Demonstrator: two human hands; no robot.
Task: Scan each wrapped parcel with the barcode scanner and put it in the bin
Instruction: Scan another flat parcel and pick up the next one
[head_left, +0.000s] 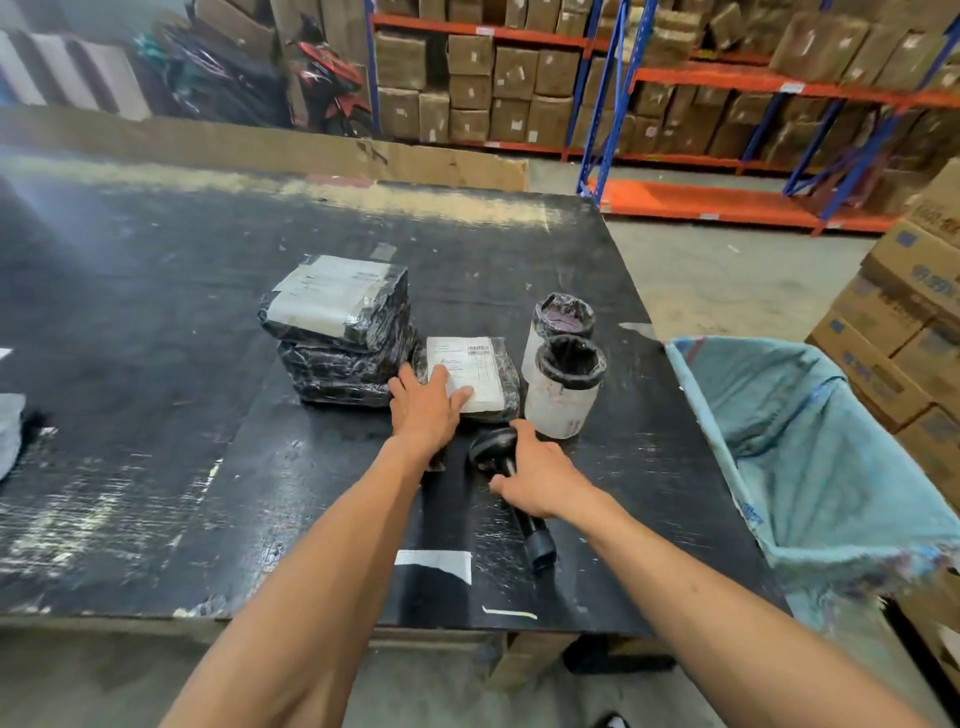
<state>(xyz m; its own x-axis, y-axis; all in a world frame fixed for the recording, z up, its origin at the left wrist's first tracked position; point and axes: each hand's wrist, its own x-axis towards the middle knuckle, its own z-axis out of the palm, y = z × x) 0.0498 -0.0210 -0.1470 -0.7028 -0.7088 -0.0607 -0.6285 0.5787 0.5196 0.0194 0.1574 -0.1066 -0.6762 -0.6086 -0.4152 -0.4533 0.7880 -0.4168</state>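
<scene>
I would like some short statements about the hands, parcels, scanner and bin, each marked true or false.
1. The left hand rests on the flat parcel. True.
2. The right hand lifts the scanner above the table. False: the scanner lies on the table, the hand upon it.
3. The bin stands at the table's right. True.
4. The two cylinders lie in the bin. False: they stand on the table.
</scene>
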